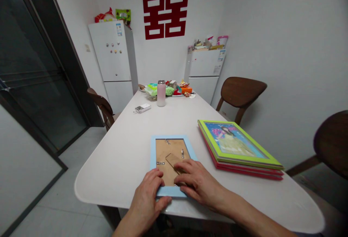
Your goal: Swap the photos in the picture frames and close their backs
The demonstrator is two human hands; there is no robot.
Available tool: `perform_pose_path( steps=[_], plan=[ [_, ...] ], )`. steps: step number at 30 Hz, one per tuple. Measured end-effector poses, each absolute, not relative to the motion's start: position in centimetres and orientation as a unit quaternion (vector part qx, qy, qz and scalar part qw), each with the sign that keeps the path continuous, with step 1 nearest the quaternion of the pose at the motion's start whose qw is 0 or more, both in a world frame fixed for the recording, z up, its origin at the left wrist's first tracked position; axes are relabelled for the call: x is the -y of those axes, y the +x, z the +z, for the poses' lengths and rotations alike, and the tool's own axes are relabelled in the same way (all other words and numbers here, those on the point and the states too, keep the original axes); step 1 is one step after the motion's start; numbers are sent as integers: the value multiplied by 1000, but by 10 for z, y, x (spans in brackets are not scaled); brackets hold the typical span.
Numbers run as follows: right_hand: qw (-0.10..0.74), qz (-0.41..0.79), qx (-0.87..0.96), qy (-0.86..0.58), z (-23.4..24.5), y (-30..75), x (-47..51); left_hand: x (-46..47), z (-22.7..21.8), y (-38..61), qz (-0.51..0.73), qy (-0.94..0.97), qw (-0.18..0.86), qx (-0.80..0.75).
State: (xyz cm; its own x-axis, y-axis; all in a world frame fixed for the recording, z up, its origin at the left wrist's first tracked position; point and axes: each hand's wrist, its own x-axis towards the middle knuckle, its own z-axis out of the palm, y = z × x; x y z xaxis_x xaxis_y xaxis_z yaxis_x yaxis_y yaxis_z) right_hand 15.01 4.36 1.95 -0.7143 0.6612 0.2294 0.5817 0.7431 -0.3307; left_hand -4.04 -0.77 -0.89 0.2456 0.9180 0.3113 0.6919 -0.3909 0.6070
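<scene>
A light blue picture frame (153, 153) lies face down on the table, its brown backing board (163, 148) showing. Small metal clips (182, 153) sit around the board's edges, and a folding stand leg (171, 159) lies flat at its middle. My left hand (148, 195) grips the frame's near left corner, thumb by the near edge. Across the near right part lies my right hand (197, 182), fingers curled on the backing close to the near clip (175, 185) and thumb at the near rim. My right fingers partly cover the stand leg and that clip.
Right of the frame is a stack of picture frames (241, 142), a green one on top. Farther back are a pink bottle (161, 94), a small white device (143, 108) and several snack packages (152, 89). Wooden chairs (241, 92) flank the white table (114, 171).
</scene>
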Motion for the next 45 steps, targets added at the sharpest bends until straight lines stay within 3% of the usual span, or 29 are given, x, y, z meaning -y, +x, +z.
perform_pose_path(
  steps=[11, 21, 37, 45],
  plan=[
    [137, 190, 924, -303, 20, 137, -60, 8, -9, -41, 322, 763, 183, -530],
    [191, 139, 897, -373, 18, 105, -71, 7, -13, -41, 328, 766, 183, -521],
    [177, 34, 809, -560, -6, 101, -139, 5, -1, -42, 284, 769, 229, -524],
    [178, 43, 807, -561, -9, 100, -143, 3, -1, -41, 292, 764, 235, -526]
  ],
)
